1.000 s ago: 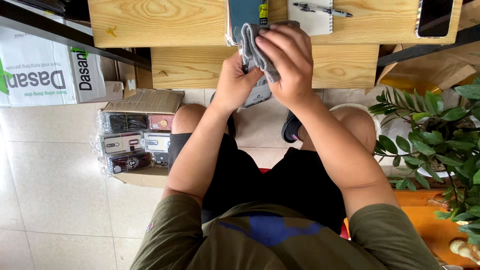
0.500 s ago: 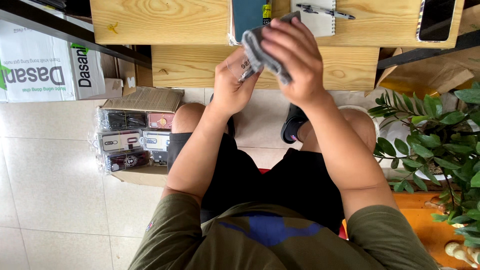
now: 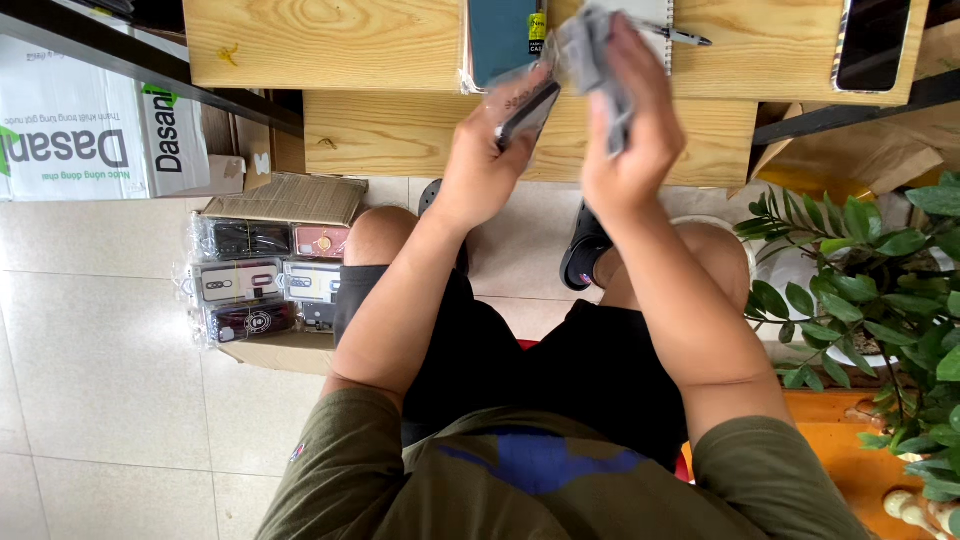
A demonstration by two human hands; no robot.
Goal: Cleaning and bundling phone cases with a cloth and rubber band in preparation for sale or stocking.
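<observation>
I sit before a low wooden bench [image 3: 380, 45], looking down at my lap. My left hand [image 3: 487, 165] grips a dark phone case in a clear plastic sleeve [image 3: 528, 106], held edge-on. My right hand [image 3: 628, 130] is closed on a grey, crumpled piece [image 3: 585, 48], raised slightly higher and a little apart from the left one. Both hands hover in front of the bench's lower shelf [image 3: 420, 140]. A teal notebook [image 3: 503, 38] and a spiral notepad with a pen [image 3: 672, 32] lie on the bench top just beyond my hands.
A cardboard box [image 3: 290, 200] of plastic-wrapped phone cases [image 3: 255, 285] rests on the tiled floor at my left knee. A white printed carton [image 3: 75, 130] stands at far left. A phone [image 3: 872, 42] lies on the bench's right end. A leafy potted plant [image 3: 870, 290] crowds my right.
My hands rose and drew apart: the left one pulled the sleeved case leftward, the right one lifted the grey piece toward the bench top. The camera view shifted slightly.
</observation>
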